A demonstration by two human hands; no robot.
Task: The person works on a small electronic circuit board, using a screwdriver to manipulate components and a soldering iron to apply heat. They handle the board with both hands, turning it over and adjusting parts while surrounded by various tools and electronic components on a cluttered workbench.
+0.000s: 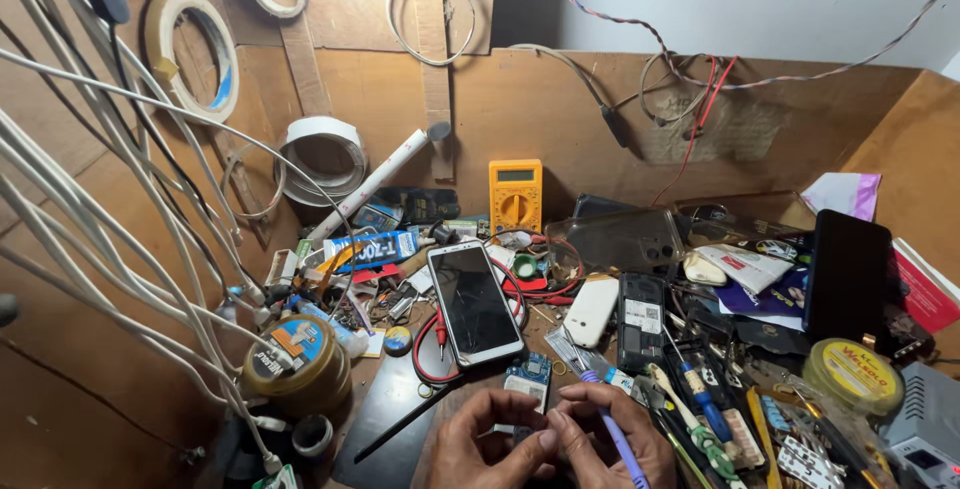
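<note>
At the bottom centre, my left hand (487,441) and my right hand (612,439) meet fingertip to fingertip, pinching a small part that my fingers hide. A thin purple-handled tool (618,436) lies across my right hand, tucked between its fingers. Just beyond my hands sits a small blue circuit board (529,374). A white smartphone (475,302) with a dark screen lies face up above it, with red and black probe leads (437,334) looped beside it.
A yellow multimeter (515,195) stands at the back wall. A round tin (296,359) sits left, white cables (120,249) hanging over it. Right of me lie an open black phone back (641,320), a clear phone case (622,240), screwdrivers (700,399) and a yellow tin (853,374).
</note>
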